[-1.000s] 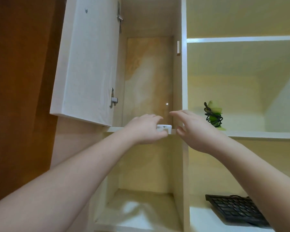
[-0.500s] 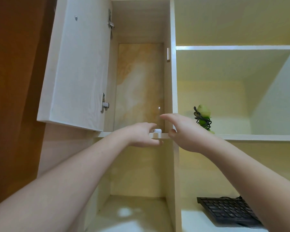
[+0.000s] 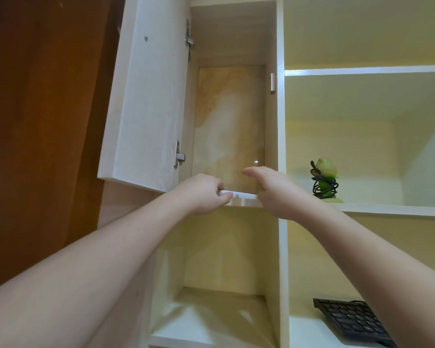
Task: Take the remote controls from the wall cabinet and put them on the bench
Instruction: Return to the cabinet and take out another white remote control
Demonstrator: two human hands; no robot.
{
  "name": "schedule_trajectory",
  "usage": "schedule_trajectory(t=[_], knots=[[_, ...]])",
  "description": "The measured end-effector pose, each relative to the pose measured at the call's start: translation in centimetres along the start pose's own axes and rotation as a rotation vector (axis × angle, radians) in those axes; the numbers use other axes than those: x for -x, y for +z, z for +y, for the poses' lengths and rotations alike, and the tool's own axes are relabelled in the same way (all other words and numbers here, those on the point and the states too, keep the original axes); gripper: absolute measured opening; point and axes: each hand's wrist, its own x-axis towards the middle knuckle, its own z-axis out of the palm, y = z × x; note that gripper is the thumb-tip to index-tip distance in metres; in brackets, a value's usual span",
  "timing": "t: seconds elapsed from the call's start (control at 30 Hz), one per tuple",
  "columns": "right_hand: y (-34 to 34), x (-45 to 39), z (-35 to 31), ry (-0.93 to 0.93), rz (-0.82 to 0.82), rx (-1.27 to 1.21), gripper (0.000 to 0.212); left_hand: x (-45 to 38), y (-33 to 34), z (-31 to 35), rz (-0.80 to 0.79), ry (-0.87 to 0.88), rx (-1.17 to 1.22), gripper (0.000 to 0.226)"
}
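The wall cabinet point(image 3: 271, 121) stands open above me, its white door point(image 3: 146, 101) swung out to the left. A white remote control point(image 3: 244, 195) lies along the front lip of the cabinet's floor, seen edge-on. My left hand point(image 3: 204, 194) pinches its left end between thumb and fingers. My right hand point(image 3: 274, 189) is at its right end, thumb raised above it, fingers curled under and hiding that end. The bench is out of view.
Right of the cabinet, an open shelf point(image 3: 387, 209) carries a green figure wrapped in black cable point(image 3: 324, 182). A black keyboard point(image 3: 354, 322) lies on a lower shelf at the bottom right. A brown wooden panel point(image 3: 40, 121) fills the left side. An open compartment point(image 3: 211, 315) sits below.
The view has tilted and shifted. My left hand has turned the white remote so it lies lengthwise along the shelf lip, and my right hand has closed in on its right end.
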Motion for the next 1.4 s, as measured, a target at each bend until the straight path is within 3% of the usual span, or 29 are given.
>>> schedule_trajectory(t=[0.53,0.77,0.97,1.4], knots=[[2.4,-5.4,-0.3,0.124,-0.124,-0.007,0.057,0.4,-0.8,-1.5,0.041,-0.058,-0.142,0.019],[2.9,-6.4,-0.3,0.216,-0.225,0.056,0.040,0.5,-1.1,-1.0,-0.006,-0.111,-0.113,0.025],[2.6,-6.7,-0.6,0.227,-0.352,0.199,0.038,0.4,-0.9,-0.9,-0.021,-0.152,-0.077,0.029],[1.1,-5.4,-1.0,0.229,-0.210,-0.015,0.048,1.4,-1.2,-0.5,0.093,-0.187,0.021,0.051]])
